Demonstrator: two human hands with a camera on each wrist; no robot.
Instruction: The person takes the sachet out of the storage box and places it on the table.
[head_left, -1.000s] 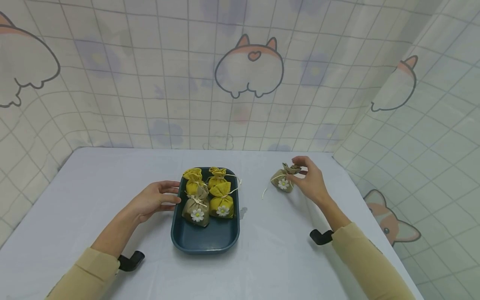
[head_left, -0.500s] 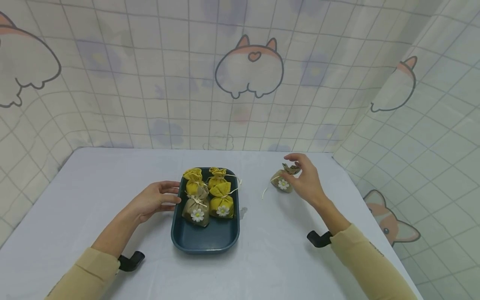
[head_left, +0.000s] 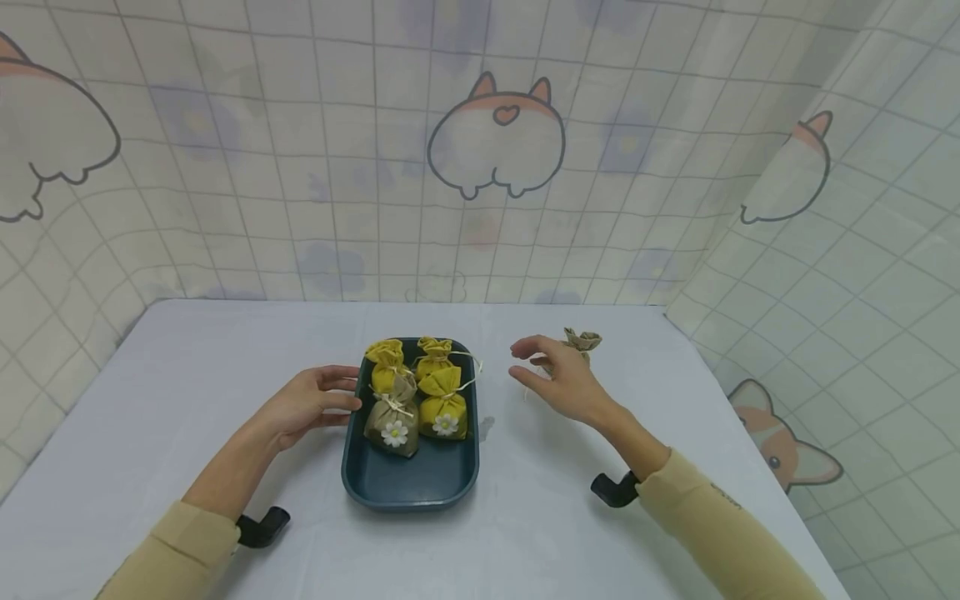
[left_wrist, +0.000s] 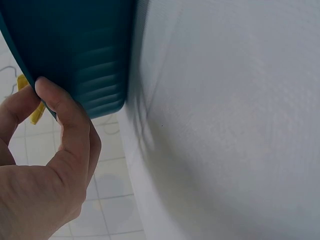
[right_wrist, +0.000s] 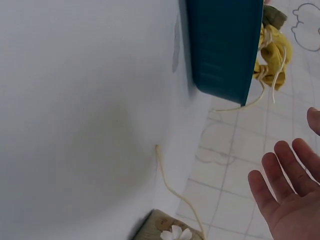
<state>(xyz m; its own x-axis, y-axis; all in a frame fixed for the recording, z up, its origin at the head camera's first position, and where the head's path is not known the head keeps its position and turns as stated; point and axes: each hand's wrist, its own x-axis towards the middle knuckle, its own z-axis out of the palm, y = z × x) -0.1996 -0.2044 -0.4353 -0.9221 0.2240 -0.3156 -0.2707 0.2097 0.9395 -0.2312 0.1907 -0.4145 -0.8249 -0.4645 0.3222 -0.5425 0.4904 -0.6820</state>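
In the head view my left hand (head_left: 303,404) is at the left side of a dark teal tray (head_left: 411,483). Up close in the left wrist view, its thumb and fingers pinch the tray's rim. Inside the tray stand three yellow cloth pouches (head_left: 444,414) and a brown one (head_left: 392,421), two showing white flowers. My right hand (head_left: 566,383), fingers spread and holding nothing, hovers between the tray and another brown pouch (head_left: 583,340), partly covering that pouch. The right wrist view catches this pouch's flower (right_wrist: 176,233) and loose string (right_wrist: 172,190).
A white-covered table (head_left: 247,333) bears the tray and the single pouch. Behind it hangs a checked curtain (head_left: 352,208) with cartoon dogs, which also runs along the right side. Each wrist wears a black camera mount (head_left: 262,527).
My right hand has let go of the brown pouch and moved left towards the tray. The pouch stays where it was. My left hand and the tray have kept their places.
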